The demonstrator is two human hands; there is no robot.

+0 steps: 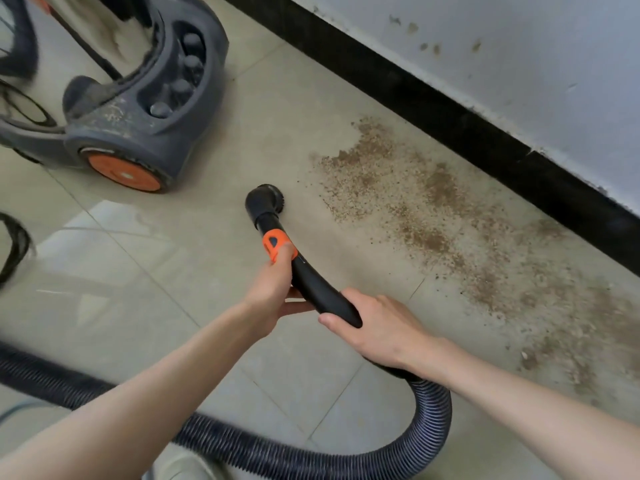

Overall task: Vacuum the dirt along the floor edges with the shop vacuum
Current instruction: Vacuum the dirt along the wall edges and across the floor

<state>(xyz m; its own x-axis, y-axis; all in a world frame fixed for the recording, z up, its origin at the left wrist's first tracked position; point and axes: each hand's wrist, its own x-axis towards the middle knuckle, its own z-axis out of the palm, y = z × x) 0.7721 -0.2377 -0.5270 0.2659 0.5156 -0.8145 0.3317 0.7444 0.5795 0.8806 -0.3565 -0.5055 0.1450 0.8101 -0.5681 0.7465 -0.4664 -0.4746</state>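
Left hand (273, 292): wraps the black wand (311, 289) just behind its orange collar (277, 244), steering.
Right hand (377, 327): grips the wand's rear, bearing the ribbed hose (346, 455).
Round brush nozzle (266, 199): near the dirt's left edge, not yet in it.
Dirt (450, 230): strewn along the black baseboard (450, 123), right.
Shop vacuum (138, 98): far left, parked well apart.

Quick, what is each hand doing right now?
Left hand: grips the black wand just below its orange collar.
Right hand: grips the same wand farther back, near the ribbed hose.
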